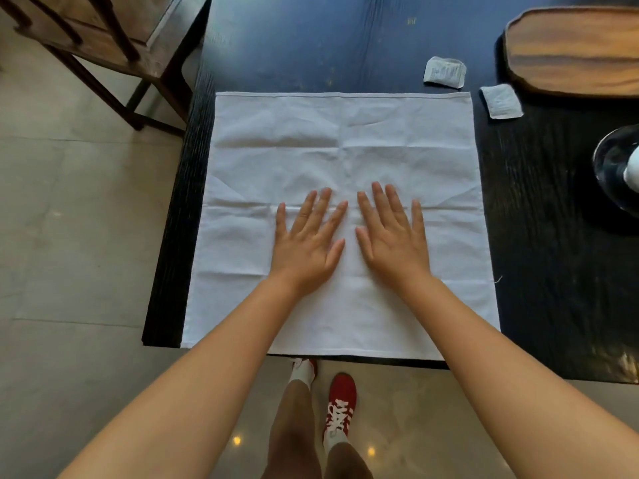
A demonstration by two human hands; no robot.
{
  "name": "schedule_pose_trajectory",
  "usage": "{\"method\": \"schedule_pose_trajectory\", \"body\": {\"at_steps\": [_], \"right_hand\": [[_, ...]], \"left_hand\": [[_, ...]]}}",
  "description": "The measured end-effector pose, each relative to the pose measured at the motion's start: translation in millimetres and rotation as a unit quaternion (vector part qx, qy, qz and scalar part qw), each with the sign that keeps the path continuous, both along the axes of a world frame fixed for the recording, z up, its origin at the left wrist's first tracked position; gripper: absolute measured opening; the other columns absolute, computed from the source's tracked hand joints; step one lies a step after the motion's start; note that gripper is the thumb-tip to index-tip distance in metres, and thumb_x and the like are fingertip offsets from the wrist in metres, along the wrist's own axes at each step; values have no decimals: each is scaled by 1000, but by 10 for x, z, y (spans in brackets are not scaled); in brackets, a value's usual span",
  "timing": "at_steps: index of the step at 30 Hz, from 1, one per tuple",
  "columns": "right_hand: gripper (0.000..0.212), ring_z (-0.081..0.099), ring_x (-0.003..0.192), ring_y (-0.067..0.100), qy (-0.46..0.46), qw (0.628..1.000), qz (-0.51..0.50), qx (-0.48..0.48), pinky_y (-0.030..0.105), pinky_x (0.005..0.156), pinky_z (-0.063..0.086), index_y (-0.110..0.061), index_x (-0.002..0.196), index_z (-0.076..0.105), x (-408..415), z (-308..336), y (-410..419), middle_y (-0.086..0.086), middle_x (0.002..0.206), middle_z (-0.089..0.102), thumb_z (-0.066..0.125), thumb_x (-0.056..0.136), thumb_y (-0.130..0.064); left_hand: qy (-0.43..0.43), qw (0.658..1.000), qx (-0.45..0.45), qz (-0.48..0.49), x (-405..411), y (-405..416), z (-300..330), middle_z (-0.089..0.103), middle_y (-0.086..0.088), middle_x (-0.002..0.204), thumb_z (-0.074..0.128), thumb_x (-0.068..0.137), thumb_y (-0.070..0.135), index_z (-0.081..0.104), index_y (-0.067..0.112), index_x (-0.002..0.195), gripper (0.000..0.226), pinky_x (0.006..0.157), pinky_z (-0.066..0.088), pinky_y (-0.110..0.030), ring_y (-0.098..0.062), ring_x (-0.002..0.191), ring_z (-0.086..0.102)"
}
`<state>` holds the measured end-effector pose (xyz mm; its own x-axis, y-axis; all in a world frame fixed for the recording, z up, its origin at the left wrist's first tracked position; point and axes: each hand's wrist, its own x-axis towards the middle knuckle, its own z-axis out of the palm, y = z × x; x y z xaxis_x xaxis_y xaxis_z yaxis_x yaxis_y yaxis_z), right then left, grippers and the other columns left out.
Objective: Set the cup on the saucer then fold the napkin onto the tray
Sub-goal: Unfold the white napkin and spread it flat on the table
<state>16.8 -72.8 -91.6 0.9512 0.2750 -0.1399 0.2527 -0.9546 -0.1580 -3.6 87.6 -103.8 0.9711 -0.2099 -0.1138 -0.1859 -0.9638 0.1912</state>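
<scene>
A large white napkin (342,140) lies spread flat and unfolded on the dark table (311,46), reaching the table's near edge. My left hand (307,240) and my right hand (392,236) rest palm down side by side on its middle, fingers spread, holding nothing. A wooden tray (574,50) sits at the far right of the table. At the right edge a dark glass saucer (610,167) shows, with a bit of a white cup (632,171) on it, mostly cut off by the frame.
Two small white paper sachets (444,72) (501,102) lie between the napkin's far right corner and the tray. A wooden chair (103,46) stands on the tiled floor left of the table. My legs and red shoes show below the table's near edge.
</scene>
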Motion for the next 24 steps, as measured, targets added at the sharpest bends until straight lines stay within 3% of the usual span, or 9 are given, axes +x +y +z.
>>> {"method": "schedule_pose_trajectory", "body": {"at_steps": [6, 10, 13, 16, 19, 24], "right_hand": [[72, 2, 142, 15, 12, 999, -42, -26, 41, 114, -1, -11, 147, 11, 107, -30, -694, 6, 156, 7, 11, 86, -49], [74, 4, 143, 16, 12, 993, -104, -61, 45, 115, 0, -5, 146, 11, 135, 69, -896, 10, 156, 9, 9, 87, -49], [72, 1, 143, 16, 10, 990, -128, -54, 47, 113, -7, -8, 147, 8, 147, 121, -750, 9, 157, 7, 10, 88, -50], [66, 3, 143, 20, -33, 995, -92, -4, 45, 112, -13, -13, 148, 11, 369, 146, -426, 10, 157, 8, 20, 91, -46], [62, 4, 144, 21, -48, 998, -34, 15, 47, 112, -8, -17, 147, 16, 766, 116, 12, 7, 157, 10, 24, 92, -43], [63, 6, 144, 18, -2, 1000, -9, 0, 55, 111, -1, -27, 147, 19, 1268, -33, 253, 2, 157, 13, 16, 87, -46]], "left_hand": [[4, 999, -9, 41, 52, 694, -45, 9, -2, 157, 25, 84, 59, 14, 32, 146, 68, 114, 1, -45, -18, 144, 5], [1, 992, 4, 129, 60, 1032, -35, 5, -4, 158, 20, 85, 58, 9, 17, 148, 77, 113, -13, -40, -14, 144, 2], [-13, 983, 9, 181, 116, 942, 25, 7, -5, 158, 15, 88, 53, 7, 10, 148, 74, 111, -17, -46, -12, 144, 2], [-65, 990, -34, 117, 448, 676, 147, 9, -6, 157, 21, 93, 47, 11, 17, 148, 64, 109, -20, -47, -17, 144, 4], [-98, 995, -24, 10, 953, 330, 186, 12, -7, 157, 27, 93, 45, 14, 24, 148, 60, 109, -10, -55, -20, 144, 6], [-56, 997, 26, -51, 1444, 267, -5, 16, -6, 156, 26, 89, 54, 22, 30, 146, 62, 109, -3, -58, -24, 144, 11]]}}
